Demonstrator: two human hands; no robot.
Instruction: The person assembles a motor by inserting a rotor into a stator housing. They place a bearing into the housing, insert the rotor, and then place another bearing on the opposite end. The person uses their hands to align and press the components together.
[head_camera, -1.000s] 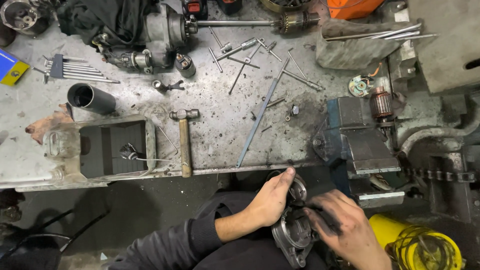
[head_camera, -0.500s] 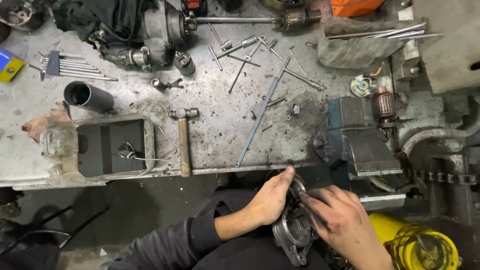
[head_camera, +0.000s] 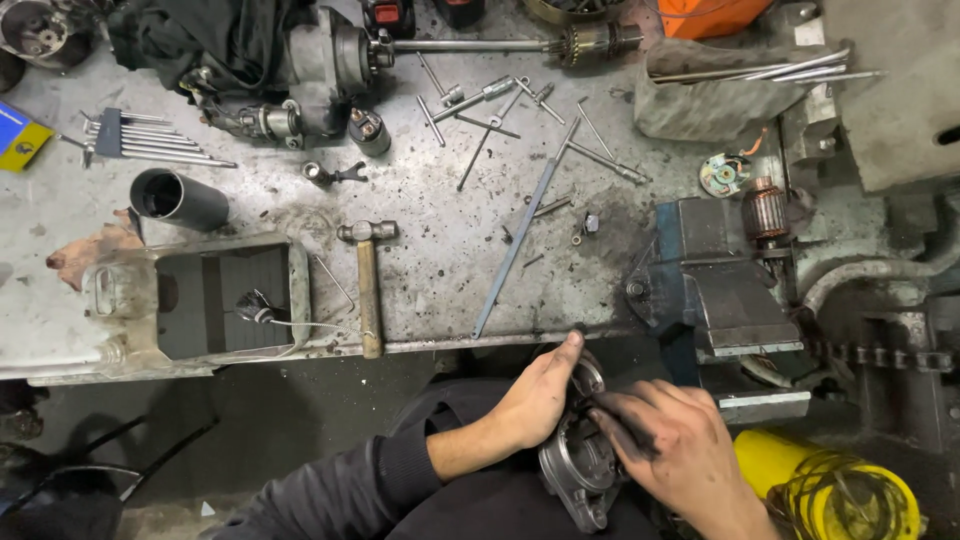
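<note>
A grey metal motor housing (head_camera: 580, 470) rests in my lap below the bench edge. My left hand (head_camera: 540, 395) grips its upper rim, thumb stretched up toward the bench edge. My right hand (head_camera: 675, 445), grimy with grease, presses its fingers onto the housing's right side and top face. What the fingertips touch is hidden. Dark sleeves cover both forearms.
A blue bench vise (head_camera: 710, 285) stands just right of my hands. A hammer (head_camera: 368, 285), a long flat bar (head_camera: 520, 245), a black tube (head_camera: 180, 198), a metal tray (head_camera: 200, 300), hex keys (head_camera: 140, 140) and loose rods lie on the bench. A yellow container (head_camera: 830, 490) sits at lower right.
My left hand has slid a little up the housing toward the bench edge, and my right hand has shifted over its face. The view has drifted slightly.
</note>
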